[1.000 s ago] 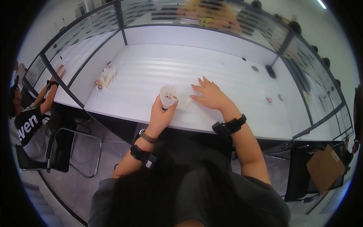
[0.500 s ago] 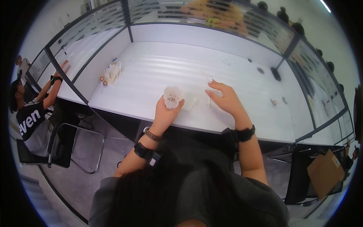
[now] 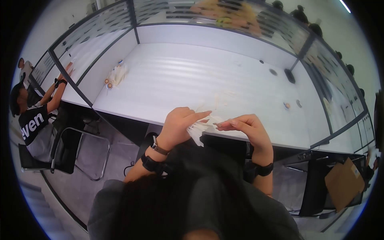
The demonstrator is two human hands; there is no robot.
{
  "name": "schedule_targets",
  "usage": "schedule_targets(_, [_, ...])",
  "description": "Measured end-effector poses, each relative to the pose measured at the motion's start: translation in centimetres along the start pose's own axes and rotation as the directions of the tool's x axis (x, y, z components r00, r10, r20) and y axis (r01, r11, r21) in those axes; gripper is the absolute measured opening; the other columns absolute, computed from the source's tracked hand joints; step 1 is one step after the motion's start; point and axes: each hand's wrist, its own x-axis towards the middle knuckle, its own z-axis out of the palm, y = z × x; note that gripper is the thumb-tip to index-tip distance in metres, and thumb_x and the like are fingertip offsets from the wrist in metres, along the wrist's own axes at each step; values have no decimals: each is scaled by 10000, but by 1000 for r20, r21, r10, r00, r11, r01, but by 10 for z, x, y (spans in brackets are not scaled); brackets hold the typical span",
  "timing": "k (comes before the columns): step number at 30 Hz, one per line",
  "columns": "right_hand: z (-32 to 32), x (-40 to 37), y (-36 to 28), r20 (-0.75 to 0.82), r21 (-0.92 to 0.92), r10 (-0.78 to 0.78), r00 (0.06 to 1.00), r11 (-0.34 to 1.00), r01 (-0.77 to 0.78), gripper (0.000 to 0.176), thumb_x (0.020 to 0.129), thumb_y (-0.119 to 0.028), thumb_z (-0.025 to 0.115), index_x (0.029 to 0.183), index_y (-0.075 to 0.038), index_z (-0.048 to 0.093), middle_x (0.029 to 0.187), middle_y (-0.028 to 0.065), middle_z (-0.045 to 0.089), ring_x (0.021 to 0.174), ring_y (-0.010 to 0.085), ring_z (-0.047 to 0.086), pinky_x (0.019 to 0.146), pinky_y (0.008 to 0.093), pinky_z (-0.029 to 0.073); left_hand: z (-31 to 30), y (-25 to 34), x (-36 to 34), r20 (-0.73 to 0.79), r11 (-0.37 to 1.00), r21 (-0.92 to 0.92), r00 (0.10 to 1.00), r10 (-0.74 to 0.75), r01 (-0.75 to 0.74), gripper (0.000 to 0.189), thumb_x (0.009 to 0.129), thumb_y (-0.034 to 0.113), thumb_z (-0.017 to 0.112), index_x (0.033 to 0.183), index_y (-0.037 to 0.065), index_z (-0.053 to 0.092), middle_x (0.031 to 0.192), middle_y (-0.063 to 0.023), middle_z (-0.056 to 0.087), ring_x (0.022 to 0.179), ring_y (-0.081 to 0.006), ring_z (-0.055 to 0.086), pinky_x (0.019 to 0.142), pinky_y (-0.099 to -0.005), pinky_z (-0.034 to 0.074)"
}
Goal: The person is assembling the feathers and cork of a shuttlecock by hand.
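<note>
My left hand is closed around a white shuttlecock-like cone, tilted so that its flared, ribbed side points down towards me at the desk's front edge. Part of it is hidden by my fingers. Just to the right is my right hand, thumb and fingertips drawn together beside the cone's other end. Whether those fingertips grip anything is too small to make out. A few thin pale pieces lie on the desk beyond my hands.
The white desk has partition panels around it. At its left lie a heap of pale strips and small round rolls. Another small roll lies at the right. A seated person works to the left.
My left hand has turned over and moved right and nearer me, tipping the cone from upright. My right hand has come down towards it, its fingers closing together.
</note>
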Motion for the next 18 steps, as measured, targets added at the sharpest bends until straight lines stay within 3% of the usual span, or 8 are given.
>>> schedule_targets(4, [3, -3, -3, -20, 1, 37, 999, 999, -37, 290, 978, -202, 601, 992, 54, 737, 958, 156, 742, 929, 201, 702, 874, 308, 530, 0, 5, 3, -22, 1000, -1, 1000, 16, -16, 221, 699, 153, 778, 914, 115, 739, 606, -31, 539, 557, -220, 530, 536, -347, 401])
schedule_targets(10, [-1, -12, -1, -157, -30, -155, 975, 988, 152, 261, 971, -146, 592, 1124, 44, 686, 870, 131, 733, 848, 174, 691, 795, 305, 534, 3, 2, 25, 65, 991, -128, 996, 58, -49, 179, 714, 114, 736, 893, 116, 730, 734, -43, 655, 654, -252, 597, 615, -358, 461])
schedule_targets(11, [-2, -12, 0, -160, 5, -240, 957, 970, 244, 305, 945, -99, 607, 1216, 37, 636, 802, 76, 690, 782, 139, 658, 730, 281, 522, 0, 2, 33, 118, 987, -158, 993, 29, -10, 165, 733, 109, 720, 899, 108, 725, 819, -47, 701, 713, -260, 628, 664, -350, 486])
schedule_targets(15, [3, -14, 6, -217, 29, -266, 939, 960, 279, 363, 864, 1, 659, 1226, 14, 640, 825, 28, 621, 726, 85, 587, 667, 234, 481, 7, -5, 46, 214, 922, -366, 976, -46, 124, 195, 740, 142, 720, 923, 74, 712, 855, -68, 714, 760, -269, 653, 709, -332, 504])
schedule_targets(18, [15, -16, 6, -239, -216, -265, 934, 952, 215, 335, 856, 10, 672, 1190, -14, 673, 854, 29, 643, 732, 81, 588, 663, 228, 473, 13, 0, 45, 258, 855, -478, 963, -83, 202, 223, 726, 139, 721, 930, 51, 702, 857, -89, 708, 773, -284, 656, 719, -338, 512])
